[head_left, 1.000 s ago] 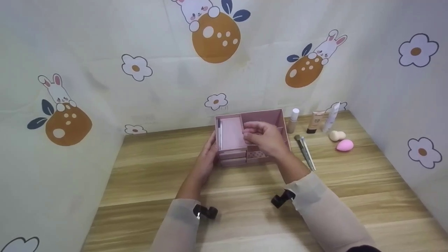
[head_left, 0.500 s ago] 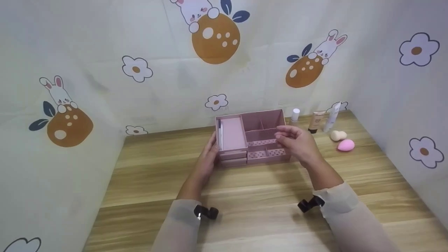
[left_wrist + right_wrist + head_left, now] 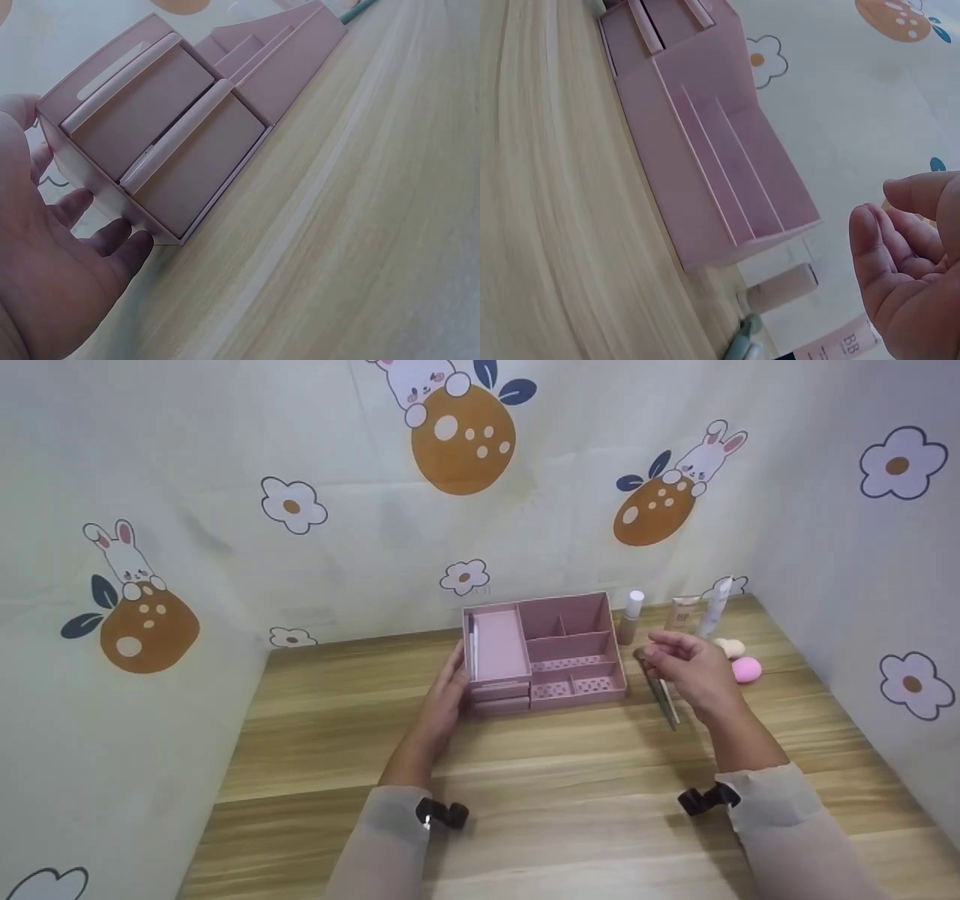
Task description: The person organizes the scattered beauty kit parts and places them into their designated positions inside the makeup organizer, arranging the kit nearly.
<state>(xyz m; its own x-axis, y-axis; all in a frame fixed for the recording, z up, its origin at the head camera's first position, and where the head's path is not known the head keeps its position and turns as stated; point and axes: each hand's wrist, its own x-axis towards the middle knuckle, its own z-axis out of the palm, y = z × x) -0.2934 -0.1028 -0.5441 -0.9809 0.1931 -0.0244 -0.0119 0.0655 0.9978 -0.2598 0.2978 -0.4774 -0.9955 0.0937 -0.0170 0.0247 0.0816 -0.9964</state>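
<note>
A pink desktop organizer (image 3: 501,649) with open compartments and two front drawers (image 3: 199,161) stands on the wooden table. My left hand (image 3: 448,696) rests its fingertips along the organizer's left side. Two slim sticks, one dark and one white (image 3: 473,649), lie in its top-left tray. My right hand (image 3: 696,669) hovers right of the organizer, fingers loosely bent, nothing between thumb and fingertips in the right wrist view. Below it in the head view lie two makeup brushes (image 3: 663,703), partly covered by the fingers.
Behind the right hand stand a bottle with a white cap (image 3: 632,616), a beige BB tube (image 3: 682,613) and a white tube (image 3: 716,609). A cream sponge (image 3: 732,648) and a pink sponge (image 3: 748,670) lie to its right. Patterned cloth walls (image 3: 360,547) enclose the table.
My right hand has moved right, from over the organizer to above the brushes, uncovering the compartments. The left hand has stayed at the organizer's side.
</note>
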